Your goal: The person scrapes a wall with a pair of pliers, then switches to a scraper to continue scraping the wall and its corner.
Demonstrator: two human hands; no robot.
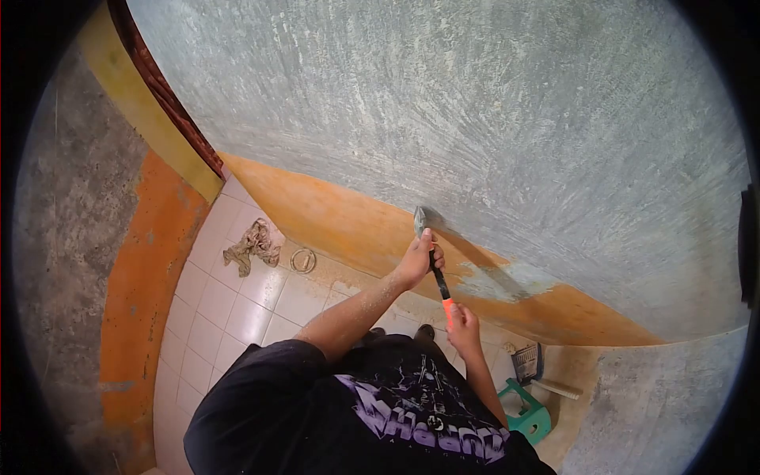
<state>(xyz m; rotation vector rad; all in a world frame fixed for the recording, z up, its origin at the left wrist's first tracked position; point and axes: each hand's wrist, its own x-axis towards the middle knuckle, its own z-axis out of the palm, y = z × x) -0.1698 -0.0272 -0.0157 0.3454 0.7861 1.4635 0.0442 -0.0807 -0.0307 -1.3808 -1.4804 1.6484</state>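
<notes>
A long-handled scraper (440,281) with an orange and black handle slants up from my body to the wall. Its metal head (426,218) is at the boundary between the grey, roughened wall surface (396,103) and the orange painted band (340,207). My left hand (419,260) is wrapped round the shaft just below the head, thumb pointing up along it. Lower down, my right hand (463,326) grips the orange end of the handle. Right of the head, a patch of the orange band (507,281) shows grey-white, with a shadow across it.
A crumpled, dirty cloth (255,249) and a ring-shaped object (303,260) lie on the pale floor tiles (214,305). At lower right are a green plastic stool (532,423) and a dark tray-like object (528,364). A reddish curtain (162,87) hangs at upper left.
</notes>
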